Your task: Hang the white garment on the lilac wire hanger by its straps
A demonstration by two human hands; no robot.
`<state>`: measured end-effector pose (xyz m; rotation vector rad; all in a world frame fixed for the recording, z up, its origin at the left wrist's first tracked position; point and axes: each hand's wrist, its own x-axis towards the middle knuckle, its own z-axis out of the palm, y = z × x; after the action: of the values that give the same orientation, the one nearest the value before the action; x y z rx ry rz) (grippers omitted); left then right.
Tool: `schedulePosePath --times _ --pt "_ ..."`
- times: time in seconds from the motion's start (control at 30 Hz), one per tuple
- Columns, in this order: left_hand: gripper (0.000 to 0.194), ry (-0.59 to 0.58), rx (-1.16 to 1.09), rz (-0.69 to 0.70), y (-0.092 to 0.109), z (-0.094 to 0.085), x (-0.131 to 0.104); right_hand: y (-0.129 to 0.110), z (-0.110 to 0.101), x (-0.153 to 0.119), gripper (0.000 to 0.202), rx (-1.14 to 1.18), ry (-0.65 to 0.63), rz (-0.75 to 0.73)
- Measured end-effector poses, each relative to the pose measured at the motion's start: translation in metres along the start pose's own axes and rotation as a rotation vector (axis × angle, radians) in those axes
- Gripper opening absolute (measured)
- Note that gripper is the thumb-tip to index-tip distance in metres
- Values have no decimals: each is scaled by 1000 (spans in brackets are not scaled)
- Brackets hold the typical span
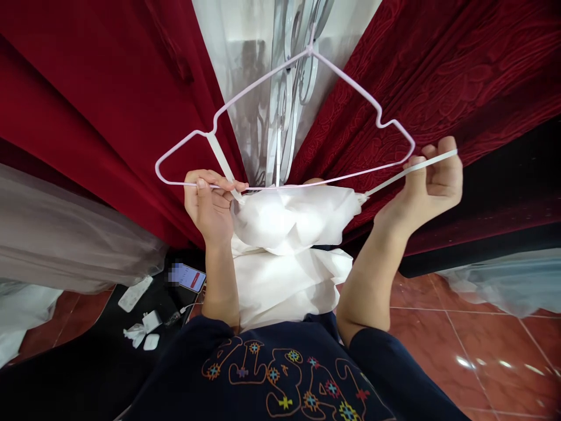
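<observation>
My left hand (pixel 210 202) pinches the bottom bar of a thin white wire hanger (pixel 287 123) together with a flat white strap (pixel 221 161). My right hand (pixel 432 178) is curled closed around the other strap (pixel 409 168), pulled taut to the right. Between them hangs a crumpled white garment (pixel 291 225), its lower part hidden behind my forearms. Far behind are embossed red curtains (pixel 438 76); near left, a phone (pixel 191 276), screen blurred.

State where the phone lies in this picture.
The phone lies low on the left of the head view, on the dark surface beside the left forearm, just above a white charger.
</observation>
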<state>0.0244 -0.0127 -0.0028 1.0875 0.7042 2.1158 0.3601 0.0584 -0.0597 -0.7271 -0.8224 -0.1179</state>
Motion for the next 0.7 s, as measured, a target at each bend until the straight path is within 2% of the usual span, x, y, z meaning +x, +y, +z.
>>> schedulePosePath --times 0.07,0.13,0.27,0.37,0.53,0.7 --pt "41 5 -6 -14 -1 0 0 12 -5 8 60 -22 -40 63" --pt "44 12 12 -23 -2 -1 0 8 1 9 55 -14 -87 127" --pt "46 3 41 -20 -5 -7 4 -33 27 13 33 63 -138 96" --pt "47 -15 43 -26 -7 -10 7 -62 40 25 24 69 -286 63" --pt "43 -35 -7 -35 -9 -11 7 -81 48 46 27 11 -572 30" --pt "40 -45 -22 -41 -8 -11 7 -82 54 58 37 21 -682 64"
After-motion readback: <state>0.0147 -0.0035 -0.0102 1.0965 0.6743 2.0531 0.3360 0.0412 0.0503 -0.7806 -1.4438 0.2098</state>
